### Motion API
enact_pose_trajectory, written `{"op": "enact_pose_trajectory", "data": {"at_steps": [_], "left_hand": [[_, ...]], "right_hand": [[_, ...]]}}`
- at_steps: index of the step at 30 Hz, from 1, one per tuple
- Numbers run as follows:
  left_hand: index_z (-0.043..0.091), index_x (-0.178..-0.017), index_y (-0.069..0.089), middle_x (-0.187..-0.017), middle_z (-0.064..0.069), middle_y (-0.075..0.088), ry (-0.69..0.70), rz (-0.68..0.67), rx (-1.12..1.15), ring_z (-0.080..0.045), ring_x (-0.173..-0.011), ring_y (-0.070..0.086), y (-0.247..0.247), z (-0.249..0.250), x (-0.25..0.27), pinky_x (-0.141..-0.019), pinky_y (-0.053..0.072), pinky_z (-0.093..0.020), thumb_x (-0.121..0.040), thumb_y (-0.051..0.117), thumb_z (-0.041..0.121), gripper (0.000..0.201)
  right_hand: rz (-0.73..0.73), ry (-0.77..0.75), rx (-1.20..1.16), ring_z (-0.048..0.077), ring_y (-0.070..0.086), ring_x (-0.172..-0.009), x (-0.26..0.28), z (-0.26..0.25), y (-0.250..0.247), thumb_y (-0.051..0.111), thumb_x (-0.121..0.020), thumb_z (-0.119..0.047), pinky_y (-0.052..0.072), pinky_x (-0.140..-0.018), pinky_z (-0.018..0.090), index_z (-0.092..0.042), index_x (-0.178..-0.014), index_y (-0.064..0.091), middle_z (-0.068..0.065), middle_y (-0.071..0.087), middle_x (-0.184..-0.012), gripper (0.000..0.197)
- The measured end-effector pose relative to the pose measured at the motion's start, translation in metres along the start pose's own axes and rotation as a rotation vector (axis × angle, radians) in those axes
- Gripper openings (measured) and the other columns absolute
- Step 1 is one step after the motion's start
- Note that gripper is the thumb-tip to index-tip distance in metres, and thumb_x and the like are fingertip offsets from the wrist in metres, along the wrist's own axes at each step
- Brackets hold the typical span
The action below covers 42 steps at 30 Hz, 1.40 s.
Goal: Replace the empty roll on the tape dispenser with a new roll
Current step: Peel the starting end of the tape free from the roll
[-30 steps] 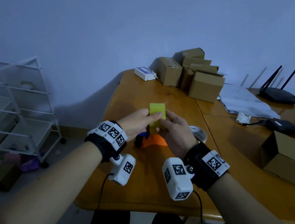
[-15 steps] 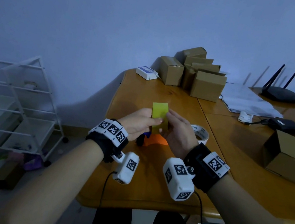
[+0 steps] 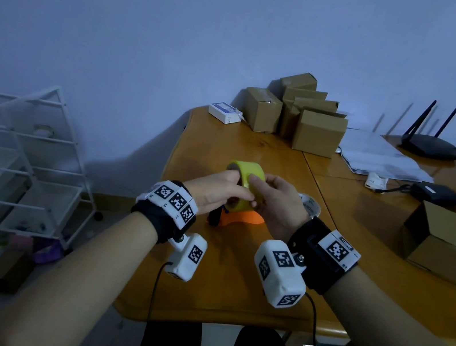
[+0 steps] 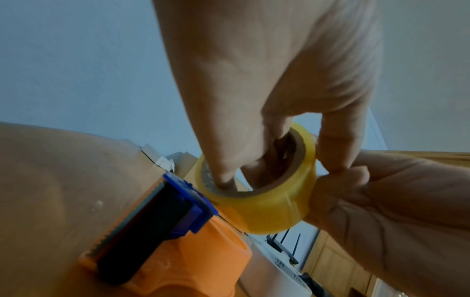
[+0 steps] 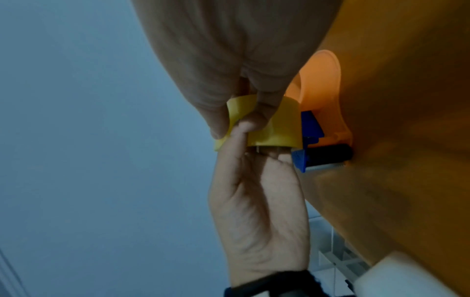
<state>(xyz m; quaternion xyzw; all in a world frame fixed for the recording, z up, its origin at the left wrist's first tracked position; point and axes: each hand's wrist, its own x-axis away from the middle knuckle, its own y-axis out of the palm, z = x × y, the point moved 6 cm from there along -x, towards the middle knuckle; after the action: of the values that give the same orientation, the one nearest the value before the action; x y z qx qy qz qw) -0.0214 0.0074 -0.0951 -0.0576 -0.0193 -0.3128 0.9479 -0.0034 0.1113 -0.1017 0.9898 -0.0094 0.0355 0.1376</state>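
Both hands grasp the yellow roll: left hand fingers hooked inside core, right hand pinching its rim. Dispenser directly beneath. Risk: loose tape end, apparently lifted, sticks to my fingers.

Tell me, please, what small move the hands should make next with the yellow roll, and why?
Probably peel the tape's free end loose. Both the left hand and the right hand hold the yellow roll above the orange dispenser, not yet seated, and the right hand's fingers pinch at its outer wrap, so freeing the end seems to come before mounting.
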Motion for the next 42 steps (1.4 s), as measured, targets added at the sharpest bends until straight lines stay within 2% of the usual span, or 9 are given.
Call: {"op": "enact_pose_trajectory", "data": {"at_steps": [3,8,11,15,21,26,30,35,42], "left_hand": [[0.017,-0.12,0.059,-0.112,-0.015,0.066,0.031,0.084,-0.044,-0.026,-0.104,0.061,-0.01,-0.002,0.0,-0.095,0.045,-0.037,-0.096,0.055,0.003,0.028],[0.008,-0.128,0.058,-0.114,-0.011,0.069,0.057,0.133,-0.043,-0.021,-0.105,0.065,-0.013,-0.002,0.002,-0.103,0.046,-0.04,-0.096,0.055,0.002,0.033],[0.004,-0.13,0.057,-0.117,-0.015,0.068,0.032,0.14,0.056,-0.023,-0.105,0.065,-0.014,0.001,0.003,-0.1,0.047,-0.037,-0.096,0.053,0.003,0.034],[-0.001,-0.131,0.055,-0.12,-0.025,0.065,0.02,0.183,0.27,-0.03,-0.097,0.066,-0.018,0.003,0.002,-0.096,0.05,-0.043,-0.099,0.053,0.026,0.041],[0.001,-0.132,0.052,-0.117,-0.023,0.068,0.02,0.31,0.361,-0.026,-0.083,0.072,-0.025,0.002,-0.004,-0.069,0.059,-0.035,-0.099,0.053,0.035,0.047],[0.0,-0.133,0.051,-0.12,-0.024,0.067,0.014,0.294,0.397,-0.03,-0.092,0.071,-0.024,0.002,-0.005,-0.074,0.059,-0.039,-0.099,0.054,0.037,0.05],[0.002,-0.134,0.05,-0.119,-0.023,0.068,0.004,0.289,0.381,-0.034,-0.102,0.07,-0.022,-0.001,-0.006,-0.083,0.059,-0.042,-0.1,0.052,0.037,0.049],[0.002,-0.132,0.053,-0.115,-0.021,0.07,0.011,0.286,0.361,-0.032,-0.099,0.071,-0.02,-0.004,-0.008,-0.088,0.057,-0.043,-0.1,0.051,0.037,0.048],[0.0,-0.131,0.054,-0.113,-0.022,0.07,0.033,0.308,0.344,-0.029,-0.093,0.072,-0.018,-0.006,-0.01,-0.08,0.059,-0.037,-0.1,0.052,0.033,0.045]], "right_hand": [[0.027,-0.028,-0.039,0.018,0.054,-0.064,-0.001,-0.001,0.0,0.06,-0.095,-0.006,0.05,-0.051,0.02,-0.002,-0.105,0.054,0.01,0.058,-0.085,0.013],[0.075,-0.076,-0.033,0.014,0.053,-0.069,0.0,-0.003,0.003,0.056,-0.095,0.0,0.046,-0.057,0.022,-0.009,-0.099,0.052,0.005,0.056,-0.086,0.011],[0.053,-0.087,-0.026,0.014,0.054,-0.07,0.002,-0.007,0.005,0.056,-0.094,0.002,0.046,-0.056,0.022,-0.01,-0.099,0.052,0.006,0.057,-0.088,0.014],[-0.011,-0.095,-0.037,0.012,0.058,-0.067,0.007,-0.011,0.007,0.053,-0.094,0.006,0.047,-0.051,0.02,-0.008,-0.106,0.053,0.006,0.06,-0.089,0.018],[-0.083,-0.106,-0.013,0.012,0.057,-0.071,0.009,-0.015,0.01,0.05,-0.089,0.014,0.045,-0.06,0.021,-0.005,-0.116,0.055,0.005,0.061,-0.09,0.033],[-0.085,-0.107,0.004,0.014,0.056,-0.075,0.009,-0.015,0.008,0.049,-0.089,0.011,0.047,-0.062,0.023,-0.006,-0.122,0.057,0.006,0.061,-0.093,0.038],[-0.011,-0.09,0.08,0.017,0.059,-0.078,0.008,-0.017,0.001,0.047,-0.093,-0.003,0.05,-0.058,0.027,-0.013,-0.119,0.065,0.006,0.064,-0.093,0.033],[0.016,-0.068,0.089,0.022,0.062,-0.09,0.004,-0.012,-0.004,0.054,-0.097,-0.019,0.052,-0.075,0.039,-0.019,-0.117,0.065,0.011,0.066,-0.108,0.023],[-0.001,-0.089,0.026,0.03,0.053,-0.089,0.001,-0.007,-0.004,0.052,-0.094,0.001,0.041,-0.073,0.042,-0.014,-0.108,0.062,0.014,0.061,-0.1,0.023]]}}
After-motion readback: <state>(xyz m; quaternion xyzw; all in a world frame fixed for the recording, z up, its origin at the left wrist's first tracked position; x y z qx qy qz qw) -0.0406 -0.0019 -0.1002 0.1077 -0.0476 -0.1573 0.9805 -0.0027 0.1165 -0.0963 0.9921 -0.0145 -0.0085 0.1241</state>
